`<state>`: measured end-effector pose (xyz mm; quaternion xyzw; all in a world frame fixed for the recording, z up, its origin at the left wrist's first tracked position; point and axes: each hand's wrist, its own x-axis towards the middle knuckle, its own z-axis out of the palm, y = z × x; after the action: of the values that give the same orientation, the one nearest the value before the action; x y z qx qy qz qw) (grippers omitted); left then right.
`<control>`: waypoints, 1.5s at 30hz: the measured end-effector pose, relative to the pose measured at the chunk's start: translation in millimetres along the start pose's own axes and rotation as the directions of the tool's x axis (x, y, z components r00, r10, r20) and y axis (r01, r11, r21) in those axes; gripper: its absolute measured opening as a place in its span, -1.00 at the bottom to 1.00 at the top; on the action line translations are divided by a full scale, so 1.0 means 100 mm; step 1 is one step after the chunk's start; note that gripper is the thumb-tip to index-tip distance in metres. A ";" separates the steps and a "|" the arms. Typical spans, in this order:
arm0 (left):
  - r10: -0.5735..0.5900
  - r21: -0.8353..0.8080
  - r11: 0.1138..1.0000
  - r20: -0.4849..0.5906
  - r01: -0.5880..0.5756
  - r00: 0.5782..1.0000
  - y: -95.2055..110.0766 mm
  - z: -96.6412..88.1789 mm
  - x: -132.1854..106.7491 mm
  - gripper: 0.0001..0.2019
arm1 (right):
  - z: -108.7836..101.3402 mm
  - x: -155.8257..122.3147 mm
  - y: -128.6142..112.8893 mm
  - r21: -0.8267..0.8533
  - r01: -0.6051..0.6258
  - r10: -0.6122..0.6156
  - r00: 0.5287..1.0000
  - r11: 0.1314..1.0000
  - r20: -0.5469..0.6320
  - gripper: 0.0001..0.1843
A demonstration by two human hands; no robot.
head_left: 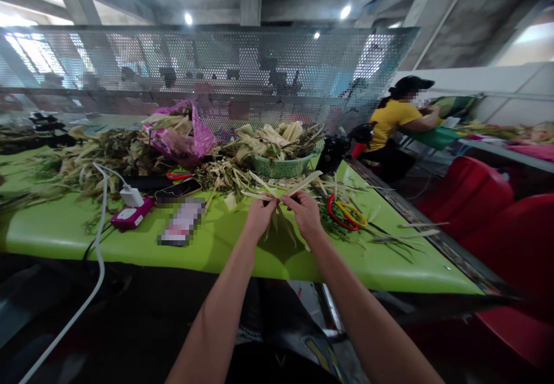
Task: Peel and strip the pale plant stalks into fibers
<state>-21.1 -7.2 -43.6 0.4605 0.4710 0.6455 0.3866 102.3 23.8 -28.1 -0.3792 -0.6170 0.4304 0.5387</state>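
My left hand point(261, 212) and my right hand point(304, 211) meet over the green table, fingers pinched on pale strips of dried husk point(304, 183). Some strip ends stick up beyond my fingers, and others hang down between my hands. Right of my right hand lie scissors with red and yellow handles point(355, 215), on a bunch of green plant scraps point(333, 219). Behind my hands stands a green basket point(283, 167) heaped with dried husks point(277, 138).
A phone point(182, 222), a darker phone point(178, 190) and a magenta power block point(131, 213) with a white plug and cable lie left. Behind them are a pink bag point(186, 135) and heaped husks. Red chairs point(467, 193) and a person in yellow point(392, 121) are right.
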 end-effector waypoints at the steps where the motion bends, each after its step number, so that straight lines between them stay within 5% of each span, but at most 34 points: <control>1: 0.028 0.048 0.998 -0.015 -0.028 0.999 -0.01 0.01 0.00 -0.89 | 0.01 0.00 0.00 -0.001 -0.001 0.001 1.000 1.000 -0.002 -0.76; 8: 0.143 0.195 0.970 0.011 -0.142 0.990 0.07 0.00 -0.04 -0.93 | 0.00 0.01 0.01 0.031 -0.039 0.038 0.998 0.999 0.045 -0.71; 29: 0.004 0.056 0.998 0.150 -0.013 0.989 -0.06 0.02 0.00 -0.97 | 0.00 0.02 0.05 0.038 -0.057 0.054 0.995 0.998 0.085 -0.70; 39: -0.195 -0.339 0.916 0.095 0.215 0.976 0.08 -0.01 -0.08 -0.75 | -0.02 0.00 -0.02 0.032 -0.056 0.055 0.998 0.998 0.026 -0.63; 45: 0.011 0.044 0.999 -0.080 -0.007 0.997 0.09 -0.04 -0.05 -0.87 | -0.01 -0.07 -0.07 -0.118 0.058 -0.070 0.992 0.991 -0.101 -0.69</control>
<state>-23.6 -15.5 -36.7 0.4447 0.4979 0.6548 0.3544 104.6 15.0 -23.6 -0.4116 -0.6235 0.3561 0.5612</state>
